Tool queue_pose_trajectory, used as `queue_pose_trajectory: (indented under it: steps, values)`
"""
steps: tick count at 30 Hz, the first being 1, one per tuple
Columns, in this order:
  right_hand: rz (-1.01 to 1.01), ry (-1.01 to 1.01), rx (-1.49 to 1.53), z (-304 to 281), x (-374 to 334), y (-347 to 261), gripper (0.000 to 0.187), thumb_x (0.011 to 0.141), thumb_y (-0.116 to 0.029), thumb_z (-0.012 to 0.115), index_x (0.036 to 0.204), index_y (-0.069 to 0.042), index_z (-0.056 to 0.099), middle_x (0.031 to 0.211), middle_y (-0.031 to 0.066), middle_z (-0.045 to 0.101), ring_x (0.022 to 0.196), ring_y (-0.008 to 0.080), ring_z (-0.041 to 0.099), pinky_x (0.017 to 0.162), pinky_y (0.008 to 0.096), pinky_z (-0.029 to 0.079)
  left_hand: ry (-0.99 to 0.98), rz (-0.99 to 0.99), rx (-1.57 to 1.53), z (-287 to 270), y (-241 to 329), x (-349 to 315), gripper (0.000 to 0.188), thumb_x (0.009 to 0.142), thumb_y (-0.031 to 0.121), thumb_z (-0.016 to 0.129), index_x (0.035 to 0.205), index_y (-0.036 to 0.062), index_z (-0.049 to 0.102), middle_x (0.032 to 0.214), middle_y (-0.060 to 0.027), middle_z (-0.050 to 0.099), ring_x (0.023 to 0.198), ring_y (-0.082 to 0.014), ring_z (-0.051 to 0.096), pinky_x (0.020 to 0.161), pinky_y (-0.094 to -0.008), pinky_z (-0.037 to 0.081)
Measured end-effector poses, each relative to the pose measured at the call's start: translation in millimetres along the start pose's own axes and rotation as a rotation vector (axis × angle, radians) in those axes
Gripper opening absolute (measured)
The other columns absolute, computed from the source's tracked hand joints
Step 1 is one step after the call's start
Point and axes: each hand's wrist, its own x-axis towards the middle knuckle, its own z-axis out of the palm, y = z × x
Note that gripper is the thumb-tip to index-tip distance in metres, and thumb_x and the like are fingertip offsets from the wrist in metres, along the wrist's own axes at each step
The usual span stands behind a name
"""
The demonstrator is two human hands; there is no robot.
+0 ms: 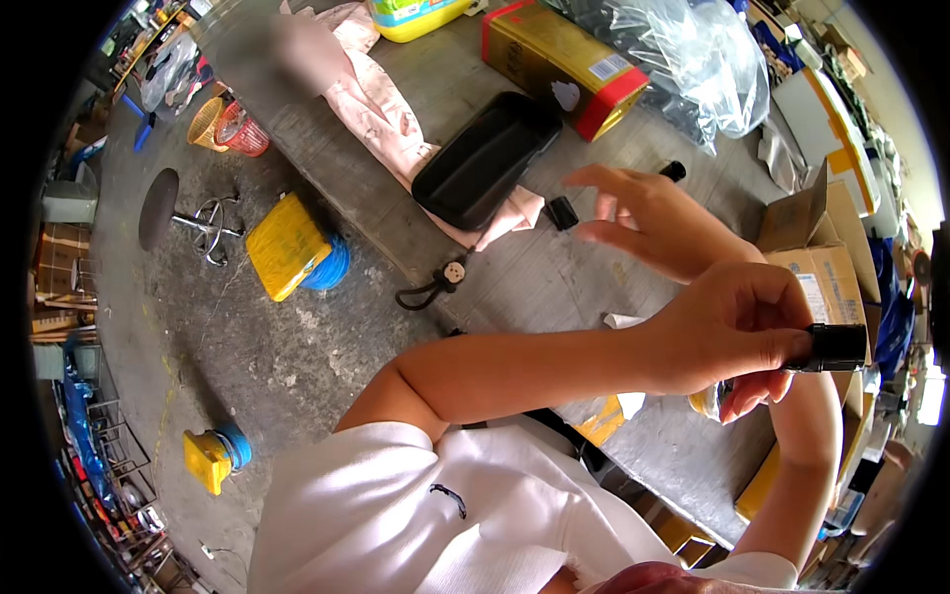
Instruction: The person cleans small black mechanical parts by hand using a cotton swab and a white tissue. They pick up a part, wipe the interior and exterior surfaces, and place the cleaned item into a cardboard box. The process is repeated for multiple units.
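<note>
My left arm crosses in front of me to the right. Its hand (pixel 732 332) is closed, pinching a short, glossy black cylinder (pixel 839 347) between thumb and fingers, with the far end sticking out. Beyond it my right hand (pixel 653 220) hovers over the table, its fingers apart and nothing in them; part of that arm is hidden behind the left hand. Just left of the right fingertips a small black cylindrical piece (pixel 561 213) lies on the table. Another small black piece (pixel 674 170) rests behind the right hand.
A black tray-like case (pixel 485 163) sits on pale pink cloth (pixel 381 119). Behind are a gold-and-red box (pixel 564 64) and clear plastic bags (pixel 693 59). A cardboard box (pixel 821 267) stands right. A corded black item (pixel 440 280) lies near the table edge; a yellow-topped stool (pixel 287 246) stands left.
</note>
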Motion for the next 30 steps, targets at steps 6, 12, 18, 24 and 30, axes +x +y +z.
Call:
queue_pose_trajectory:
  steps: [6, 12, 18, 24, 30]
  values:
    - [-0.098, -0.072, -0.009, 15.0, 33.9, -1.1, 0.027, 0.08, -0.011, 0.066, 0.103, -0.003, 0.054, 0.077, 0.01, 0.061, 0.068, 0.0212, 0.06, 0.062, 0.0322, 0.047, 0.033, -0.008, 0.012, 2.9, 13.5, -4.5, 0.01, 0.087, 0.003, 0.057, 0.089, -0.0001, 0.048, 0.061, -0.0113, 0.058, 0.039, -0.0157, 0.054, 0.033, -0.0265, 0.042]
    - [-0.033, 0.157, 0.28, -8.1, 1.1, 15.8, 0.016, 0.077, -0.011, 0.068, 0.084, 0.002, 0.061, 0.073, 0.012, 0.063, 0.067, 0.019, 0.064, 0.059, 0.0313, 0.048, 0.073, -0.063, 0.186, 3.4, 10.5, -3.0, 0.007, 0.087, 0.0, 0.055, 0.09, -0.0012, 0.049, 0.061, -0.011, 0.057, 0.039, -0.0144, 0.052, 0.036, -0.0257, 0.043]
    - [0.006, 0.967, 0.686, -36.4, -133.0, 20.2, 0.017, 0.086, -0.01, 0.063, 0.097, 0.001, 0.056, 0.096, 0.0123, 0.064, 0.074, 0.0121, 0.06, 0.067, 0.0254, 0.048, 0.213, 0.052, 0.596, -4.8, 4.7, 3.9, 0.012, 0.088, 0.0, 0.055, 0.099, -0.0039, 0.053, 0.073, -0.0086, 0.061, 0.051, -0.0107, 0.057, 0.044, -0.0226, 0.046]
    - [-0.034, 1.31, 0.685, 23.7, -235.6, 16.0, 0.039, 0.081, -0.015, 0.069, 0.112, 0.0, 0.049, 0.106, 0.0199, 0.06, 0.083, 0.0168, 0.06, 0.068, 0.0248, 0.05, 0.198, 0.005, 0.796, -12.6, -13.4, 7.1, 0.015, 0.083, -0.007, 0.06, 0.097, -0.0075, 0.058, 0.085, -0.0109, 0.062, 0.06, -0.0107, 0.061, 0.05, -0.0213, 0.05]
    - [-0.144, 1.267, 0.836, 69.9, -247.4, 32.3, 0.032, 0.076, 0.002, 0.07, 0.103, 0.005, 0.054, 0.106, 0.0178, 0.051, 0.096, 0.0202, 0.055, 0.074, 0.0299, 0.055, 0.107, -0.028, 0.951, -24.6, -37.3, 10.5, 0.016, 0.081, -0.01, 0.06, 0.096, -0.0073, 0.058, 0.093, -0.0157, 0.058, 0.065, -0.0143, 0.062, 0.051, -0.0221, 0.052]
